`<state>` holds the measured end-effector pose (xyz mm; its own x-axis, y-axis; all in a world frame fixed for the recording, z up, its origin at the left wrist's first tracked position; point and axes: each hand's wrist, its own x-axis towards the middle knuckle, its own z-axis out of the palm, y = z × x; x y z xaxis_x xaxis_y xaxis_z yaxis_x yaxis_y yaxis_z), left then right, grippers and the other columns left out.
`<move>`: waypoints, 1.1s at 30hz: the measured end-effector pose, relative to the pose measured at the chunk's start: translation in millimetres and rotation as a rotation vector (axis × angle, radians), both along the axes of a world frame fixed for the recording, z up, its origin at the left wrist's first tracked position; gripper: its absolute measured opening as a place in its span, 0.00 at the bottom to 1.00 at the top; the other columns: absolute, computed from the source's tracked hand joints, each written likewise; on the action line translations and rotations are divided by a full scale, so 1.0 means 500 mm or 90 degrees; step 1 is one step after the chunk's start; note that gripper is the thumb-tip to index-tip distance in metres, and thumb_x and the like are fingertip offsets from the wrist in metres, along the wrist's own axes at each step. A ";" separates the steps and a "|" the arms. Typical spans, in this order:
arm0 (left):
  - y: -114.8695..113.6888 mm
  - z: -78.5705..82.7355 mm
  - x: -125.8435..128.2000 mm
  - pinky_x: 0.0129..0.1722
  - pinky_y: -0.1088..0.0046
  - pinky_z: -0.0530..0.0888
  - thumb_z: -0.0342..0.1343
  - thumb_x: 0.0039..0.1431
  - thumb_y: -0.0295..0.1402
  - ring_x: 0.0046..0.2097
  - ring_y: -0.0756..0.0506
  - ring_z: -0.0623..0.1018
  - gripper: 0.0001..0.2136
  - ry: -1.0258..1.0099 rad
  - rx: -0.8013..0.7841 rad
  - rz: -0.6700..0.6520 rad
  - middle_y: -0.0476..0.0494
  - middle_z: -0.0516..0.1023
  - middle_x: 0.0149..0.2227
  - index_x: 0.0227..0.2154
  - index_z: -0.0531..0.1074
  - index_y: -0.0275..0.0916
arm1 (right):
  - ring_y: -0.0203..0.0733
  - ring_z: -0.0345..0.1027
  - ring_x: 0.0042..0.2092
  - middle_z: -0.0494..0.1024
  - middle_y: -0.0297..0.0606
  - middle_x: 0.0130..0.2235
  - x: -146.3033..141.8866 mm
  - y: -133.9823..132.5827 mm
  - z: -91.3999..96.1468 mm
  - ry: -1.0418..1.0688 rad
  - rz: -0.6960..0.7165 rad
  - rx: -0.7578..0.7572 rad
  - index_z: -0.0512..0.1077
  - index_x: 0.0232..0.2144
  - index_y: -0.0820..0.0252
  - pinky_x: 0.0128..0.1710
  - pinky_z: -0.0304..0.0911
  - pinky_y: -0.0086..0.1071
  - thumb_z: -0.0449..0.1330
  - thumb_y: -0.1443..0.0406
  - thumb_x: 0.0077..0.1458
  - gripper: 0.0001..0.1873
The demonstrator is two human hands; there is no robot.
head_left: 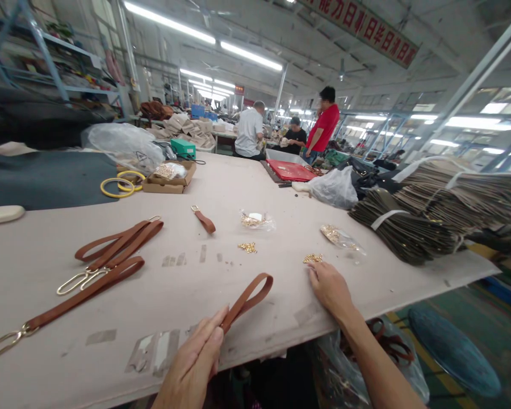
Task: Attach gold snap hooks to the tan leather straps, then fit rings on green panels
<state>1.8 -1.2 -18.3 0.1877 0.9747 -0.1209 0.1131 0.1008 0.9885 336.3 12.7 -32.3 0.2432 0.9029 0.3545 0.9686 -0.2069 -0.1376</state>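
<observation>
In my left hand (204,343), closed near the table's front edge, is a brown leather wrist strap (249,298) whose loop sticks out past the fingers to the upper right. My right hand (327,284) reaches palm down to a small pile of gold metal pieces (312,258). Its fingers are drawn together at the pile's near edge, and whatever they pinch is hidden. A second heap of gold pieces (247,247) lies farther left. Beyond the piles are two clear bags of gold hardware, one in the middle (258,220) and one to the right (343,238).
Finished-looking straps with gold clasps (119,250) lie at left, a short strap (203,220) in the middle. Behind are a cardboard box (170,180) and yellow rings (118,187). Bundled dark pieces (402,224) are stacked right. A blue stool (453,349) stands below. People work farther back.
</observation>
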 end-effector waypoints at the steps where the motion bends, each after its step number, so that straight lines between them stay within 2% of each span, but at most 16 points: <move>1: 0.005 -0.005 -0.001 0.27 0.73 0.70 0.54 0.57 0.48 0.26 0.48 0.69 0.22 0.006 -0.006 -0.011 0.48 0.73 0.27 0.48 0.76 0.42 | 0.49 0.70 0.45 0.79 0.48 0.41 0.005 0.009 -0.001 -0.025 -0.008 -0.017 0.75 0.39 0.63 0.48 0.63 0.39 0.51 0.69 0.59 0.13; 4: 0.020 -0.025 -0.004 0.32 0.72 0.71 0.57 0.54 0.47 0.31 0.47 0.72 0.22 0.000 -0.047 -0.063 0.48 0.74 0.32 0.49 0.75 0.42 | 0.48 0.71 0.44 0.79 0.48 0.39 0.009 0.030 0.001 -0.085 -0.031 -0.063 0.76 0.38 0.63 0.46 0.63 0.37 0.51 0.70 0.59 0.13; 7: 0.032 -0.038 -0.003 0.27 0.74 0.69 0.59 0.51 0.46 0.27 0.48 0.70 0.23 -0.044 -0.139 -0.080 0.51 0.71 0.26 0.48 0.75 0.39 | 0.48 0.73 0.42 0.80 0.48 0.37 0.009 0.044 0.008 -0.121 -0.043 -0.101 0.76 0.36 0.63 0.42 0.64 0.36 0.51 0.72 0.57 0.13; 9: 0.036 -0.035 -0.001 0.27 0.75 0.68 0.59 0.51 0.45 0.26 0.50 0.69 0.22 -0.069 -0.179 -0.102 0.53 0.69 0.24 0.46 0.74 0.36 | 0.49 0.73 0.40 0.80 0.50 0.35 0.015 0.049 0.013 -0.131 -0.045 -0.115 0.76 0.35 0.64 0.40 0.64 0.36 0.51 0.72 0.56 0.13; 12: 0.040 -0.020 0.002 0.29 0.76 0.68 0.57 0.54 0.41 0.27 0.51 0.69 0.17 -0.082 -0.188 -0.135 0.54 0.69 0.25 0.43 0.72 0.35 | 0.51 0.74 0.38 0.80 0.52 0.36 0.028 0.051 0.017 -0.124 -0.036 -0.114 0.76 0.34 0.66 0.38 0.65 0.38 0.51 0.70 0.56 0.13; 15: 0.039 -0.007 0.006 0.28 0.76 0.67 0.53 0.56 0.37 0.25 0.52 0.69 0.12 -0.089 -0.190 -0.126 0.54 0.68 0.25 0.41 0.71 0.36 | 0.50 0.75 0.39 0.81 0.48 0.38 0.017 0.042 0.018 -0.081 -0.017 -0.079 0.76 0.35 0.63 0.39 0.66 0.37 0.52 0.67 0.56 0.12; 17: 0.036 -0.003 0.008 0.28 0.76 0.67 0.52 0.57 0.35 0.25 0.52 0.69 0.11 -0.087 -0.187 -0.115 0.54 0.68 0.25 0.40 0.71 0.36 | 0.46 0.76 0.37 0.82 0.41 0.36 -0.024 0.024 0.020 0.060 0.007 -0.019 0.77 0.33 0.59 0.37 0.68 0.33 0.55 0.61 0.55 0.12; 19: 0.032 0.000 0.010 0.29 0.76 0.68 0.52 0.57 0.34 0.26 0.52 0.70 0.10 -0.079 -0.174 -0.103 0.54 0.68 0.24 0.40 0.72 0.37 | 0.43 0.75 0.32 0.81 0.36 0.30 -0.094 -0.003 0.024 0.281 0.054 0.024 0.77 0.31 0.57 0.32 0.68 0.29 0.58 0.56 0.53 0.13; 21: 0.029 0.002 0.012 0.28 0.76 0.69 0.52 0.58 0.34 0.26 0.52 0.70 0.09 -0.077 -0.155 -0.097 0.54 0.68 0.25 0.39 0.72 0.37 | 0.39 0.73 0.27 0.79 0.34 0.25 -0.179 -0.028 0.028 0.459 0.121 0.010 0.77 0.29 0.58 0.26 0.67 0.26 0.59 0.54 0.53 0.15; 23: 0.027 0.004 0.015 0.28 0.76 0.71 0.52 0.57 0.33 0.27 0.51 0.70 0.09 -0.077 -0.144 -0.092 0.52 0.68 0.27 0.39 0.73 0.38 | 0.36 0.70 0.24 0.77 0.33 0.23 -0.255 -0.046 0.030 0.546 0.196 -0.022 0.76 0.29 0.59 0.22 0.64 0.24 0.59 0.55 0.55 0.14; 25: 0.024 0.006 0.017 0.29 0.75 0.73 0.52 0.57 0.33 0.29 0.50 0.70 0.09 -0.080 -0.130 -0.091 0.50 0.69 0.30 0.38 0.73 0.38 | 0.35 0.70 0.26 0.78 0.33 0.26 -0.307 -0.053 0.028 0.563 0.276 -0.035 0.76 0.30 0.58 0.24 0.64 0.24 0.58 0.58 0.58 0.11; 27: 0.022 0.005 0.018 0.30 0.74 0.74 0.52 0.57 0.33 0.31 0.50 0.70 0.09 -0.089 -0.116 -0.090 0.49 0.69 0.32 0.38 0.73 0.38 | 0.35 0.72 0.30 0.79 0.33 0.30 -0.333 -0.055 0.022 0.548 0.333 -0.017 0.76 0.32 0.57 0.30 0.65 0.24 0.57 0.62 0.59 0.09; 33: 0.014 -0.002 0.018 0.32 0.74 0.73 0.51 0.59 0.30 0.35 0.48 0.71 0.07 -0.055 -0.044 -0.079 0.49 0.68 0.34 0.36 0.74 0.40 | 0.36 0.72 0.31 0.78 0.35 0.30 -0.344 -0.058 0.014 0.459 0.375 0.086 0.74 0.35 0.57 0.31 0.66 0.26 0.56 0.67 0.60 0.06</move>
